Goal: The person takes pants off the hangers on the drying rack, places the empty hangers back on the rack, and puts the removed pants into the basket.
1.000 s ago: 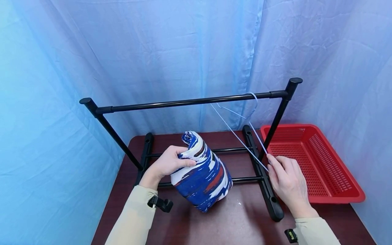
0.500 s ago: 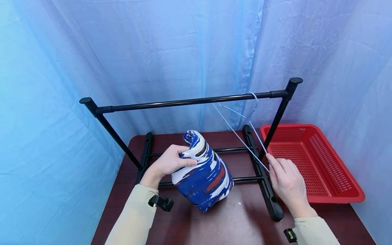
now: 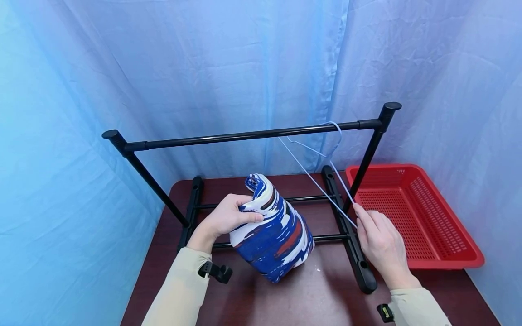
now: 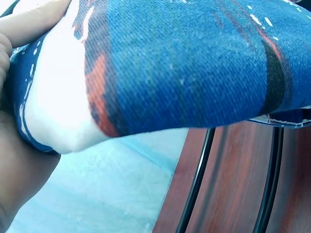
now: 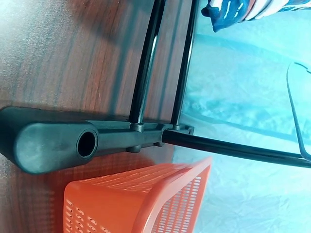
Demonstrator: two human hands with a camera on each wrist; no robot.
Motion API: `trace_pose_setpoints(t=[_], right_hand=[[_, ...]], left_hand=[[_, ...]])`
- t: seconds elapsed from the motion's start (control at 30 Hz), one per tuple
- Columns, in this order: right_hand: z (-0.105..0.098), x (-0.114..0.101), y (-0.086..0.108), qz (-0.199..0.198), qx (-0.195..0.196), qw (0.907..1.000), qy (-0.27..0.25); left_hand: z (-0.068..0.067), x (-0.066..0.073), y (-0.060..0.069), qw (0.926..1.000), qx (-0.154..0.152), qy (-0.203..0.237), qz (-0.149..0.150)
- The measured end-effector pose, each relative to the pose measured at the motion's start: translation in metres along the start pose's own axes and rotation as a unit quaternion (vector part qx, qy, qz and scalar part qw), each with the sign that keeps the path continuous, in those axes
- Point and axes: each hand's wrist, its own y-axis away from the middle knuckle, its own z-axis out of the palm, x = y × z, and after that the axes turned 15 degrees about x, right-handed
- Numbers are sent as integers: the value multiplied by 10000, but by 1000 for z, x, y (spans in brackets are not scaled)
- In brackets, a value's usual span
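Observation:
In the head view my left hand (image 3: 228, 216) grips the upper left edge of a bundled cloth (image 3: 277, 240), patterned in blue, white and red, thumb in front. The bundle hangs tilted above the table; its weave fills much of the left wrist view, where part of the left hand (image 4: 24, 160) shows at the left edge. A pale thin clothes hanger (image 3: 311, 174) hooks over the rack's top bar (image 3: 244, 135). Its lower right corner is pinched by my right hand (image 3: 383, 242), so the hanger slants toward me. The right wrist view does not show that hand, only the hanger's hook (image 5: 293, 107).
A black rack with two slanting uprights stands on the dark red table (image 3: 293, 299). Its right foot (image 3: 359, 262) lies close to my right hand. Right of it sits a red perforated basket (image 3: 444, 260). Pale blue curtains (image 3: 204, 68) surround the table.
The cloth bundle has shifted slightly to the right in my left hand's grip. My right hand keeps its hold on the hanger's corner, nearly still.

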Motion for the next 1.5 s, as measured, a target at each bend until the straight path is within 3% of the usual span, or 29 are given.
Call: trace_pose_setpoints(t=[0.27, 0.43, 0.6, 0.83, 1.27, 1.5], right_hand=[[2, 0, -1, -3, 114, 9999, -46], [3, -4, -6, -190, 359, 9991, -151], [5, -15, -16, -680, 578, 9944, -559], [9, -25, -23, -999, 249, 9914, -810], [9, -27, -20, -760, -168, 9933, -856], [9, -27, -18, -602, -370, 9944, -781]], left_hand=[[0, 4, 3, 9996, -89, -199, 174], [2, 11, 3, 9938, -289, -698, 816], [5, 20, 3, 9837, -463, -1057, 1380], [6, 28, 3, 9764, -499, -1176, 1742], [8, 40, 7, 9621, -594, -1615, 2117], [10, 47, 13, 9493, -510, -1955, 2410]])
